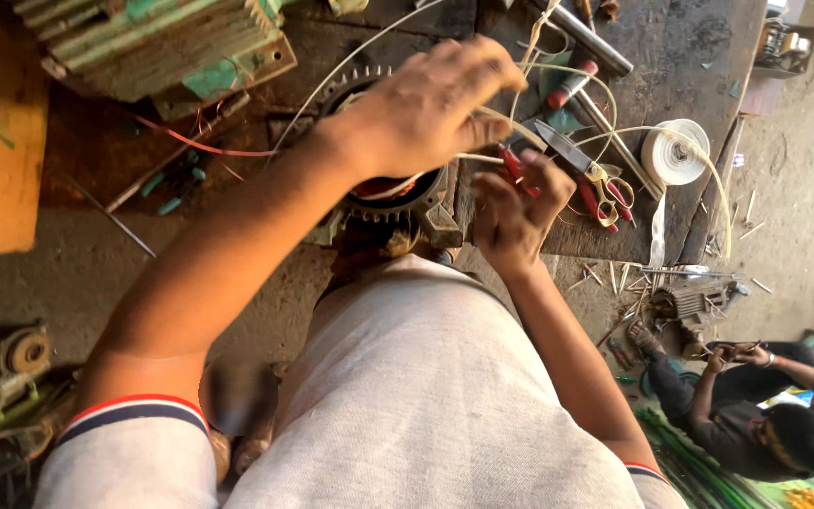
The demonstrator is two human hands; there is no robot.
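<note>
My left hand [431, 104] reaches over a round motor stator [398, 193] with finned metal rim, fingers pinching a thin pale sleeve or cord [482, 158] that runs across it. My right hand [512, 212] is closed on red-handled pliers [512, 168] just right of the stator. The stator's windings are mostly hidden under my left hand. The stator sits at the near edge of a dark, dirty workbench [680, 57].
Scissors with yellow-red handles [588, 172], a roll of white tape [673, 151], a red-handled tool [569, 85] and a steel rod [588, 40] lie on the bench. A green finned motor housing [153, 42] sits at back left. Another person [756, 405] crouches on the floor at right.
</note>
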